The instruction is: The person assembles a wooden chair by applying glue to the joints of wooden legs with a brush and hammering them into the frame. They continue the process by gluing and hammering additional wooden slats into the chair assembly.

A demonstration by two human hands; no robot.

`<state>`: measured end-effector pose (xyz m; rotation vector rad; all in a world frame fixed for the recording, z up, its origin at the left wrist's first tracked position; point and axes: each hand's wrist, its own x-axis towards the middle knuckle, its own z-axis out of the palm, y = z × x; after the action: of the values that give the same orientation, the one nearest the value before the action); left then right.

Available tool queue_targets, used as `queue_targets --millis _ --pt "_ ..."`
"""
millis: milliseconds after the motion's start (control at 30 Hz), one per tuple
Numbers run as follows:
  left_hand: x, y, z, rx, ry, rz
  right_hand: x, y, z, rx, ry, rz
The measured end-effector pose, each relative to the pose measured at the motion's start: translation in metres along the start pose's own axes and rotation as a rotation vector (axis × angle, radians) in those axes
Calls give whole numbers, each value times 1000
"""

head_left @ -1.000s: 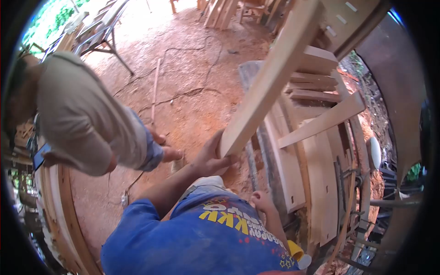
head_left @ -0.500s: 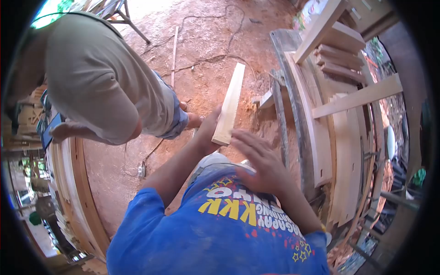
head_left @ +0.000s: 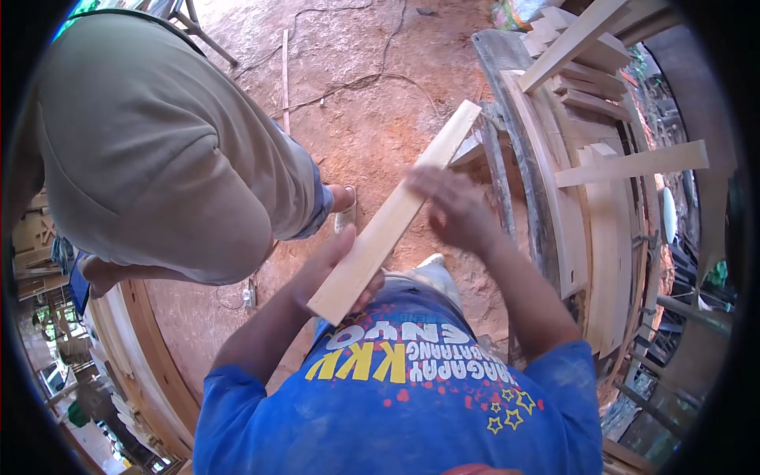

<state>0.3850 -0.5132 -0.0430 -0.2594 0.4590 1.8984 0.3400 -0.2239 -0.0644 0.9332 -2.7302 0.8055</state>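
Observation:
A pale, smooth wooden board [head_left: 388, 223] slants in front of my blue shirt, its near end low on the left and its far end up to the right. My left hand [head_left: 326, 263] is wrapped round the near part, thumb along one side and fingertips showing at the opposite edge. Across the upper face lie the outstretched fingers of my right hand [head_left: 453, 207], slightly blurred; they touch the wood without closing round it.
Another person in a tan shirt [head_left: 150, 150] stands close on the left. Wooden planks [head_left: 609, 245] and a stack of cut pieces [head_left: 594, 83] line the right side. A cord [head_left: 356, 81] and a thin stick [head_left: 286, 79] lie on the reddish ground.
The board has come nearer and tilted further to the right. My right hand has moved from beside its near end up onto its face. The other person appears closer.

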Motion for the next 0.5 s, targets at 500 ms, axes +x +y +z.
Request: queue_targets --millis 500 --pt "-47 8 0 382 112 -101 -27 -47 -7 -310 -29 228"
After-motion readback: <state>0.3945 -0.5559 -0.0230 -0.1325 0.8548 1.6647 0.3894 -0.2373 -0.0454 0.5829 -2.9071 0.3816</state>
